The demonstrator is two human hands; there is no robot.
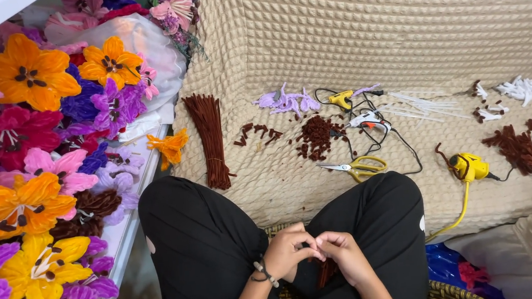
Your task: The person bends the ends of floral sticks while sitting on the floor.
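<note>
Both hands meet in the person's lap, seen from above. Left hand [286,251] and right hand [346,256] press fingertip to fingertip, pinching the top of a short bundle of brown fuzzy wire stems [326,271]. The bundle hangs between the knees, its long axis running roughly toward the body, with the loose ends pointing down into the lap; the pinched end is hidden by the fingers. A beaded bracelet [264,273] sits on the left wrist.

Ahead, on a cream quilted cover [396,22], lie a long sheaf of brown stems [210,138], a pile of short brown cuttings [318,135], yellow-handled scissors [354,167], and several glue guns, among them a yellow glue gun [468,168] with trailing cords. Bright handmade fuzzy flowers [29,157] in orange, yellow, pink and purple fill a shelf at the left.

Judging from this grip, the thin stems could slip or splay apart if the pinch loosens. Cords lying close to the scissors could snag.
</note>
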